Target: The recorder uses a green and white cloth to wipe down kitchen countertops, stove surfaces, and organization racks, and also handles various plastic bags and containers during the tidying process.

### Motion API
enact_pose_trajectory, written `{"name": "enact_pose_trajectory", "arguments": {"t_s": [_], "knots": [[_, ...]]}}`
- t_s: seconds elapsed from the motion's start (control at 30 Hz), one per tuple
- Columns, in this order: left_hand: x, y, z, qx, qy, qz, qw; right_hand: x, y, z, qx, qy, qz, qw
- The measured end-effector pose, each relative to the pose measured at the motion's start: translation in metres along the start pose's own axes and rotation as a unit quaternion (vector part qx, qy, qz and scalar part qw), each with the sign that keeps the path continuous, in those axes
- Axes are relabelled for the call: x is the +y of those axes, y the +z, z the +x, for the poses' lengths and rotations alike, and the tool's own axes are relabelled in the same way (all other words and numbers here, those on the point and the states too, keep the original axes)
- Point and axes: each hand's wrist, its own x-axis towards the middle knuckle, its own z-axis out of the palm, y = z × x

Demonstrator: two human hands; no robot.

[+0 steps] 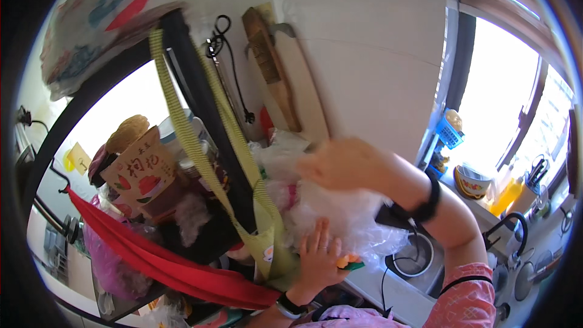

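A heap of clear plastic bags (328, 205) lies in front of me, beside a yellow-green bag (278, 259) whose striped straps (180, 114) hang from a dark shelf post. My left hand (321, 253) presses with spread fingers on the lower edge of the plastic. Near its fingertips an orange and green item (350, 262) pokes out. Above the heap is my right hand (339, 164), blurred, its fingers curled; whether it holds any plastic cannot be told. A red cloth (173, 264) stretches from a hook at the left to beside my left wrist.
Wooden boards (273, 73) and a black cord (232, 64) hang on the wall. The shelf at left holds a printed paper package (141, 173) and a purple plastic bag (120, 255). At right are a sink with a metal pot (413, 255), a black faucet (517, 223) and a knife block (528, 191).
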Motion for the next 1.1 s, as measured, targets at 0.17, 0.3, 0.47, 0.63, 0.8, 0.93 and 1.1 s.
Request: {"name": "enact_pose_trajectory", "arguments": {"t_s": [0.17,0.3,0.47,0.63,0.8,0.93,1.1], "knots": [[0.001,0.001,-0.011,-0.005,-0.002,-0.037,0.999,0.036,0.052,0.167,0.070,-0.089,-0.013,0.994],[-0.005,0.000,-0.023,0.026,0.003,-0.075,0.997,0.008,0.078,0.239,-0.146,-0.019,0.178,0.973],[-0.006,-0.013,-0.026,0.033,-0.008,-0.086,0.996,-0.011,0.119,0.269,-0.152,-0.117,0.193,0.962],[-0.013,-0.015,-0.020,0.084,0.000,-0.078,0.993,-0.008,0.131,0.256,-0.166,-0.150,0.185,0.957],[-0.022,0.014,-0.029,0.059,0.003,-0.104,0.993,0.014,0.117,0.223,-0.147,-0.163,0.184,0.958],[-0.017,0.006,-0.021,0.042,0.011,-0.101,0.994,0.031,0.094,0.191,-0.127,-0.177,0.184,0.958],[0.000,0.008,-0.028,0.049,0.020,-0.108,0.993,0.038,0.084,0.154,-0.105,-0.194,0.163,0.962]]}}
